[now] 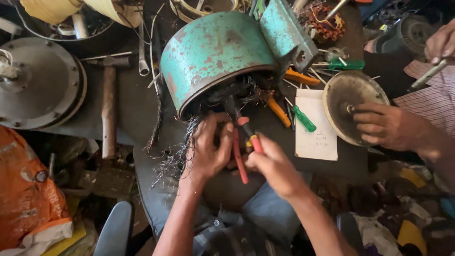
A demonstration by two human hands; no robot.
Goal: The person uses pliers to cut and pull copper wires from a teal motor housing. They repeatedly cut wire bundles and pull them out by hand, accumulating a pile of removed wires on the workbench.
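1. Pliers [244, 149], red-handled, sit in the right hand [275, 168]; fingers clamped round the handles, jaws up past the fingertips at the dark winding wires [227, 97] spilling from the teal motor housing [215, 54].
2. Left hand [211, 144]: fingers curled together on the wire bundle just beside the plier handles, pinching it. Exact strand gripped, can't tell.
3. To do it well, imo: bite close to the housing mouth, keep the left fingertips back from the jaws, pull straight w/o twisting.
4. Pose: both forearms rise from below, wrists bent in, hands touching over the lap.
5. Loose cut wire [173, 159] hangs left of the left fingers, off the counter [137, 102] edge.
6. Another person's hand [386, 125] rests on a round end plate [348, 102], well right; green screwdriver [303, 118] between.
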